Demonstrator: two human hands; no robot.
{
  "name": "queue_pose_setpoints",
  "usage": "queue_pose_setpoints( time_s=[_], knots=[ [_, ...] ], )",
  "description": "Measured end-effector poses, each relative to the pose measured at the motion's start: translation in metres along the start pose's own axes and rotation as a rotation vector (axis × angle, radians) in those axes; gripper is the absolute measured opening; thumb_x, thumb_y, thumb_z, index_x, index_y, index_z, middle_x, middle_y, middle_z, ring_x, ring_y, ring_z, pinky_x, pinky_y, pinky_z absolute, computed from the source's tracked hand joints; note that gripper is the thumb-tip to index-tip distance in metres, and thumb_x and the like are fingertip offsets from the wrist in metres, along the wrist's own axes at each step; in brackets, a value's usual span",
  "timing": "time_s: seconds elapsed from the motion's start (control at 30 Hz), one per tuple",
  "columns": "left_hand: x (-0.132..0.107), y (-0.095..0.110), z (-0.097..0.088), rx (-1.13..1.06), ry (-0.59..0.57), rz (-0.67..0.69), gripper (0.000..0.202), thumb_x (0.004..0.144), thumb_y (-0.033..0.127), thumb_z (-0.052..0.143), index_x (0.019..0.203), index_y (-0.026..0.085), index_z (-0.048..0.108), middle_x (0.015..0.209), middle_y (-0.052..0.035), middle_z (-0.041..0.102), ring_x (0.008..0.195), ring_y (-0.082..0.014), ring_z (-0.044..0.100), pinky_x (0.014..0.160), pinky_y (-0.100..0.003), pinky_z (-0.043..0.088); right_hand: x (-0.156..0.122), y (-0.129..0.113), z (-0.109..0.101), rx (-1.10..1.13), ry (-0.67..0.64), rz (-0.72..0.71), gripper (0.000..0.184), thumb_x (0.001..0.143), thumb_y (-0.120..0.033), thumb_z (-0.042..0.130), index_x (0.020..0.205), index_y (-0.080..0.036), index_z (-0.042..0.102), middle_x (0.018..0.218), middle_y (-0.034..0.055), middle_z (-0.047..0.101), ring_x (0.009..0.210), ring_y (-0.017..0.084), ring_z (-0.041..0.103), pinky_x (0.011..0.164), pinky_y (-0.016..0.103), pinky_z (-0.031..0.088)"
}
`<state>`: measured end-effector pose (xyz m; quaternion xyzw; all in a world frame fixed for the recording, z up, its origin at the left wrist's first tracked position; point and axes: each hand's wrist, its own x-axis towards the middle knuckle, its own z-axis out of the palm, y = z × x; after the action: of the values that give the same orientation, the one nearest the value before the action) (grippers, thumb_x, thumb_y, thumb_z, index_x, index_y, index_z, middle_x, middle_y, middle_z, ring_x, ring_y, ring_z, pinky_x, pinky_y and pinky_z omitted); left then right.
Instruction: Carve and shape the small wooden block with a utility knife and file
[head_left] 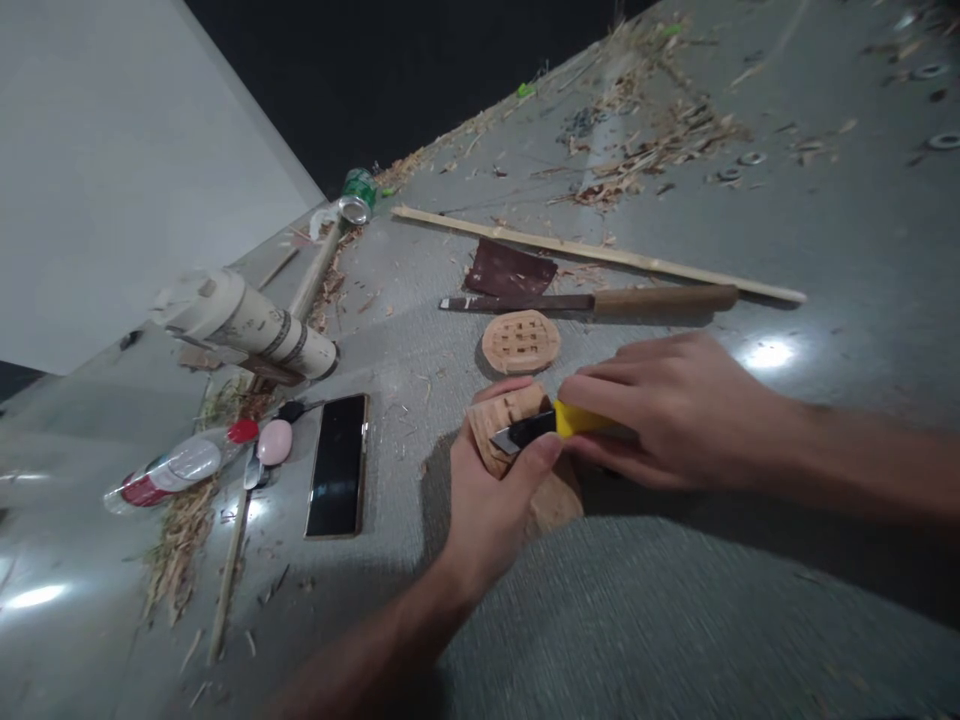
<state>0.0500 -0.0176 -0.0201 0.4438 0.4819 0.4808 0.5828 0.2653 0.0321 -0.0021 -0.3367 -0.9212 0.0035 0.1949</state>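
My left hand (495,490) is closed around a small round wooden piece (504,425) with slots cut in it, thumb pressed near the blade. My right hand (675,410) grips a yellow utility knife (559,424), its dark blade end resting against the wooden piece. Just beyond, a second round slotted wooden disc (521,341) lies flat on the grey floor. Both hands work over a grey mat (675,620) near me.
Behind the disc lie a knife with a wooden handle (600,300), a dark sandpaper sheet (510,268) and a long bamboo stick (600,255). To the left are a black phone (337,465), a plastic bottle (176,468), a bamboo tube (259,325), a green can (357,195) and scattered shavings.
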Motion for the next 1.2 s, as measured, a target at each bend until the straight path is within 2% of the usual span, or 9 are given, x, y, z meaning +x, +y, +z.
queue_pose_setpoints(
  time_s=[0.23,0.4,0.53,0.67,0.83,0.97,1.1,1.2],
  knots=[
    [-0.003,-0.001,0.001,0.014,0.036,0.001,0.050,0.092,0.053,0.088,0.134,0.030,0.072,0.129,-0.0074,0.076,0.116,-0.0263,0.072,0.105,-0.042,0.060,-0.002,-0.006,0.006,-0.016,-0.011,0.051,0.044,0.117,-0.053,0.039,0.093,-0.023,0.061,0.076,0.0045,0.068,0.063,0.019,0.050,0.065,0.039,0.016],
    [-0.005,-0.001,0.002,0.002,0.063,0.006,0.047,0.094,0.052,0.087,0.133,0.030,0.072,0.131,-0.0073,0.076,0.118,-0.0264,0.072,0.106,-0.041,0.060,-0.003,-0.011,0.009,0.014,-0.005,0.079,0.045,0.118,-0.052,0.037,0.098,-0.022,0.064,0.082,0.0062,0.074,0.067,0.020,0.057,0.065,0.039,0.023],
    [-0.006,0.002,0.004,0.002,0.072,-0.002,0.048,0.095,0.053,0.085,0.134,0.029,0.072,0.124,-0.0075,0.077,0.110,-0.0252,0.073,0.101,-0.040,0.062,-0.003,-0.016,0.008,0.021,-0.015,0.138,0.047,0.116,-0.054,0.033,0.098,-0.026,0.066,0.085,0.0071,0.078,0.067,0.022,0.060,0.064,0.041,0.030],
    [-0.006,0.003,0.006,0.005,0.097,0.018,0.043,0.097,0.049,0.084,0.133,0.029,0.071,0.127,-0.0069,0.078,0.115,-0.0245,0.074,0.103,-0.039,0.061,-0.002,-0.023,0.009,0.039,-0.019,0.188,0.049,0.116,-0.055,0.028,0.096,-0.030,0.065,0.079,0.0052,0.075,0.064,0.023,0.059,0.062,0.041,0.033],
    [-0.004,0.002,0.007,-0.012,0.095,0.030,0.042,0.097,0.048,0.083,0.133,0.030,0.070,0.128,-0.0063,0.077,0.116,-0.0236,0.075,0.103,-0.038,0.061,-0.001,-0.018,0.012,0.058,0.032,0.130,0.045,0.116,-0.054,0.035,0.092,-0.024,0.059,0.068,0.0032,0.064,0.058,0.019,0.051,0.060,0.037,0.024],
    [-0.001,-0.001,0.003,-0.029,0.055,0.023,0.044,0.094,0.051,0.087,0.130,0.030,0.073,0.130,-0.0058,0.077,0.119,-0.0241,0.074,0.106,-0.038,0.060,0.002,-0.004,0.007,0.029,0.014,0.061,0.042,0.115,-0.053,0.041,0.091,-0.023,0.058,0.070,0.0029,0.064,0.060,0.018,0.049,0.063,0.036,0.017],
    [0.002,-0.002,0.000,-0.062,0.023,-0.018,0.053,0.088,0.049,0.093,0.132,0.030,0.071,0.132,-0.0063,0.077,0.120,-0.0256,0.074,0.106,-0.040,0.061,0.004,0.003,0.001,-0.009,-0.023,0.011,0.037,0.113,-0.048,0.044,0.090,-0.024,0.060,0.070,0.0028,0.062,0.062,0.018,0.048,0.064,0.036,0.017],
    [0.001,0.001,0.000,-0.054,-0.004,-0.012,0.048,0.090,0.046,0.092,0.130,0.030,0.073,0.133,-0.0066,0.076,0.121,-0.0258,0.074,0.106,-0.040,0.061,0.004,0.004,-0.002,-0.022,-0.019,0.000,0.037,0.113,-0.047,0.043,0.091,-0.024,0.062,0.068,0.0023,0.060,0.061,0.019,0.047,0.063,0.035,0.018]
  ],
)
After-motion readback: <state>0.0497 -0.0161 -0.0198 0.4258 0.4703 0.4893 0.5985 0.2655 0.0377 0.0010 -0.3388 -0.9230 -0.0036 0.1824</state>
